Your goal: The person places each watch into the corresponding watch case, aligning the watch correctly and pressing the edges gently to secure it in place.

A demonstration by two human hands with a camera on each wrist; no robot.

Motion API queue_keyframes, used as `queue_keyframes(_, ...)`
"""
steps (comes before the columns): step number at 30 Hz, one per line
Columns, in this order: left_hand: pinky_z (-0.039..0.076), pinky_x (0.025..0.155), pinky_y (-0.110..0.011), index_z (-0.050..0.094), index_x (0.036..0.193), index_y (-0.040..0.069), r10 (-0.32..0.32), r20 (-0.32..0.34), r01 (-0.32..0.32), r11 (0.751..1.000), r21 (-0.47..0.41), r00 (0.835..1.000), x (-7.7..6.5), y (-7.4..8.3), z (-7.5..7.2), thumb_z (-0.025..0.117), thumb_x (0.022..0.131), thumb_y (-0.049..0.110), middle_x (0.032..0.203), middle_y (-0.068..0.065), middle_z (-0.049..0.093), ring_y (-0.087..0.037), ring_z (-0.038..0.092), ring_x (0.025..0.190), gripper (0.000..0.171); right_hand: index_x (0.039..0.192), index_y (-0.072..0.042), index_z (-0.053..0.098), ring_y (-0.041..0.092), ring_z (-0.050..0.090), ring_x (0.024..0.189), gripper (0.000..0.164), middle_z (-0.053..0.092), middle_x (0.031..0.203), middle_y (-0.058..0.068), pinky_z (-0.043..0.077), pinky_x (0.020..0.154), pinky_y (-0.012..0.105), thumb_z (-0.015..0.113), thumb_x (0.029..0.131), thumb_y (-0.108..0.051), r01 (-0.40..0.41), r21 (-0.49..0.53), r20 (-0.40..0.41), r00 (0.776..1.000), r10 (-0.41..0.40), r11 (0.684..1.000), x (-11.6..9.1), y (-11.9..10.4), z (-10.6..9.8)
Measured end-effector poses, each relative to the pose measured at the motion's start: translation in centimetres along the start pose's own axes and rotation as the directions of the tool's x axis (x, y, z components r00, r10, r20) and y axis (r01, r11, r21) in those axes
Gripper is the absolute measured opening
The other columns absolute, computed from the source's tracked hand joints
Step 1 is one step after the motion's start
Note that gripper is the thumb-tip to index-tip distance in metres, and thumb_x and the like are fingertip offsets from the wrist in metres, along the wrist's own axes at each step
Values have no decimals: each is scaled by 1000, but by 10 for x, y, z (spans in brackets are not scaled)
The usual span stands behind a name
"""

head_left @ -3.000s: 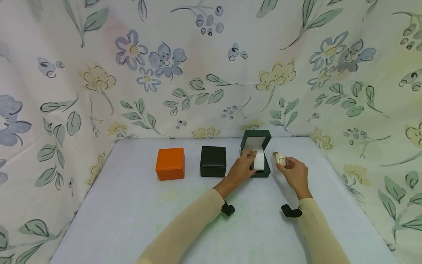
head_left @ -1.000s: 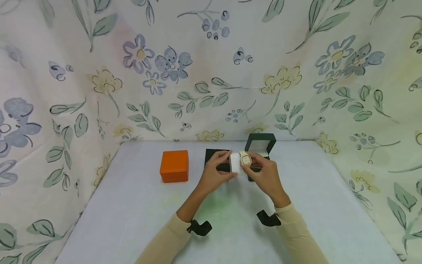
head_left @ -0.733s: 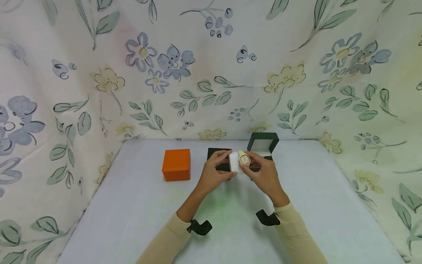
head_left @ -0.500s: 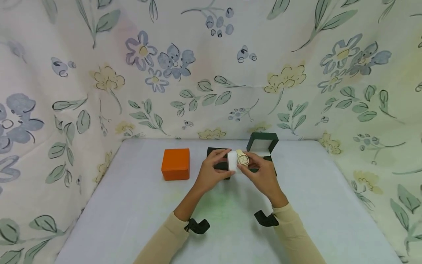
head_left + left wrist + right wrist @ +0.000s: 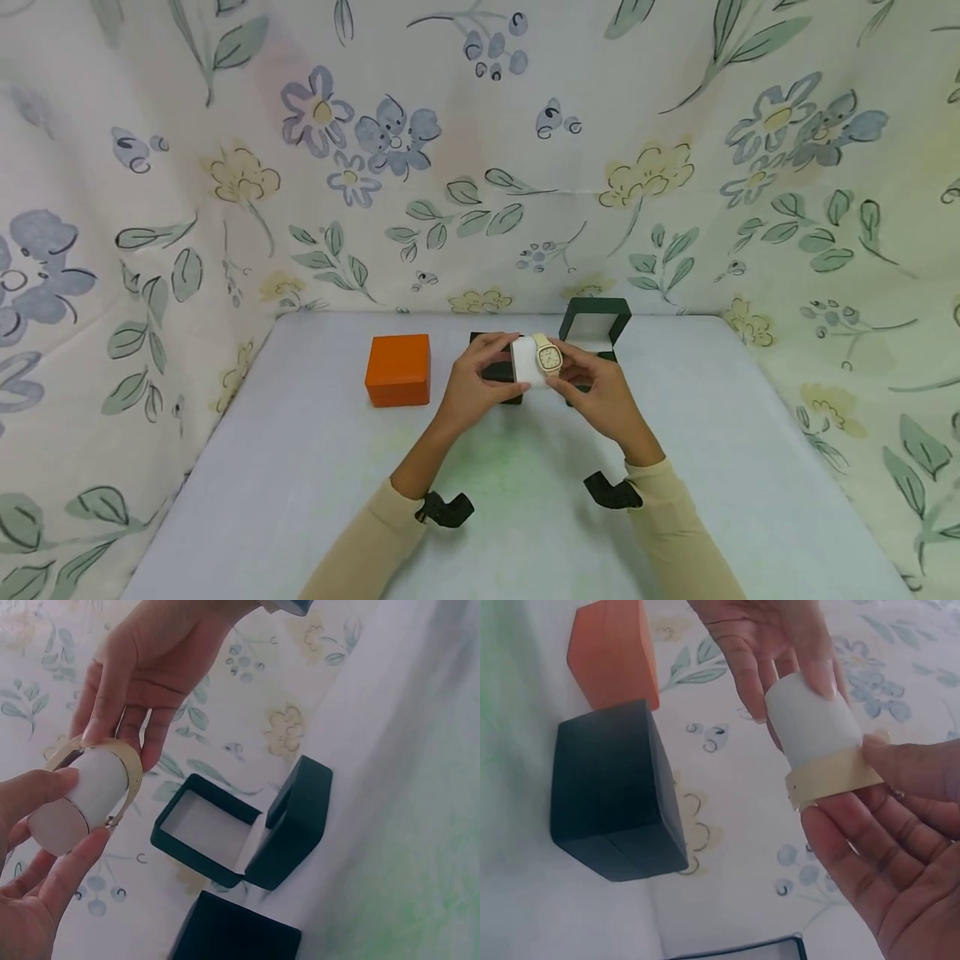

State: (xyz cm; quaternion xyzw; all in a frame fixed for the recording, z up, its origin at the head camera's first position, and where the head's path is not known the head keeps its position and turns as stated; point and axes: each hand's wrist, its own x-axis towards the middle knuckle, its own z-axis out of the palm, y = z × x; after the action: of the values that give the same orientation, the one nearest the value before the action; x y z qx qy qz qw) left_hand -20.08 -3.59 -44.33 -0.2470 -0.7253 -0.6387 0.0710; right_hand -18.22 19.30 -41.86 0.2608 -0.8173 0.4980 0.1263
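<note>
My left hand (image 5: pixel 474 382) grips a white watch cushion (image 5: pixel 527 360) by its left end, thumb and fingers on opposite sides. With my right hand (image 5: pixel 600 389) I pinch a cream wristwatch (image 5: pixel 549 358), its square face turned up. The strap loops around the right end of the cushion, seen side-on as a cream band (image 5: pixel 836 776) in the right wrist view. In the left wrist view, a gap shows between the strap (image 5: pixel 133 769) and the cushion (image 5: pixel 97 784). Both are held up above the table, in front of the boxes.
A green watch box (image 5: pixel 596 317) stands with its lid up behind my right hand. Partly covered by my left hand is a closed black box (image 5: pixel 501 372). An orange box (image 5: pixel 398 371) sits farther left. Floral cloth (image 5: pixel 480 167) hangs behind the white table (image 5: pixel 315 467).
My left hand has taken the white cushion out of the green box and moved it left. My right hand has brought the watch to it, and the strap has slid onto the cushion's end.
</note>
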Motion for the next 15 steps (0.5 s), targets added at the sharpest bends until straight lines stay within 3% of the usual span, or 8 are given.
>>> queue_keyframes(6,62,79,-32,58,145,13,4,5,-4,1000,-7,1000,0,1,0,86,81,6,140,-2,49,-26,62,119,70,143,-9,59,17,68,81,55,70,95,4,59,72,23,76,90,-5,-20,41,-10,1000,20,999,0,2,2)
queue_keyframes(15,62,79,-32,58,145,23,-11,18,11,1000,-7,1000,1,0,-2,86,82,7,141,-2,48,-26,61,121,71,142,-7,60,16,67,82,55,69,95,5,59,70,23,77,90,-6,-37,50,-13,999,38,998,2,-1,3)
